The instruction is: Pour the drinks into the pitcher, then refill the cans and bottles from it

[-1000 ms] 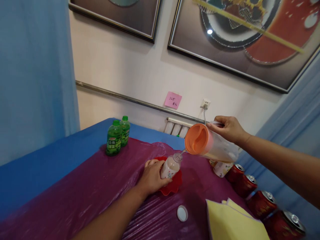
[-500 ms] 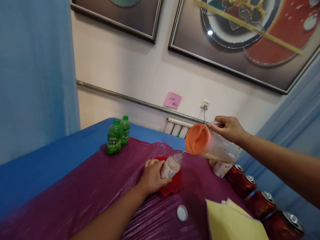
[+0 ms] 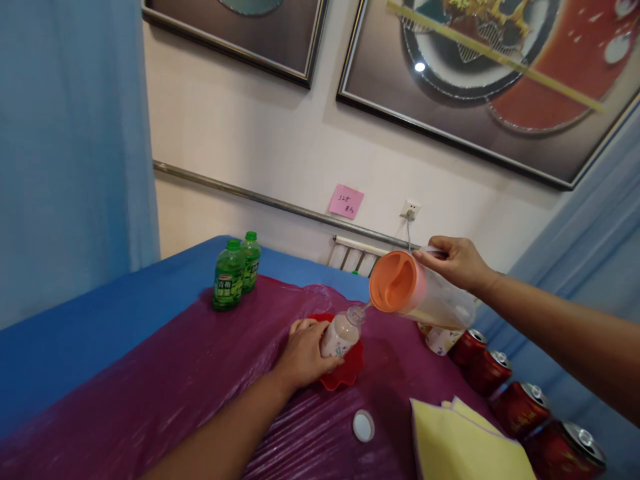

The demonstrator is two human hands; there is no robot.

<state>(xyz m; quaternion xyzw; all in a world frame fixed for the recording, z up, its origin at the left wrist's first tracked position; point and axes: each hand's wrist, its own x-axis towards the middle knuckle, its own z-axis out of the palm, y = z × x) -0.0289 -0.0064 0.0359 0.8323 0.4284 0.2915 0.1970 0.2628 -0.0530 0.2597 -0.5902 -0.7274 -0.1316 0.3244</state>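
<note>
My left hand is wrapped round a small clear bottle with a printed label, tilted a little to the right over a red scalloped dish. The bottle's mouth is uncovered. My right hand grips the handle of a clear plastic pitcher with an orange lid. Tipped nearly on its side, the pitcher holds a pale liquid along its lower wall. A thin stream runs from its spout to the bottle's mouth. A white cap lies on the purple plastic sheet in front.
Two green tea bottles stand at the back left. Several red cans line the right edge, with a printed cup behind them. Folded yellow cloths lie at the front right. A wall rail runs behind the table.
The pitcher and my right hand have dipped very slightly, and the liquid keeps running. My left hand and the bottle stay in place.
</note>
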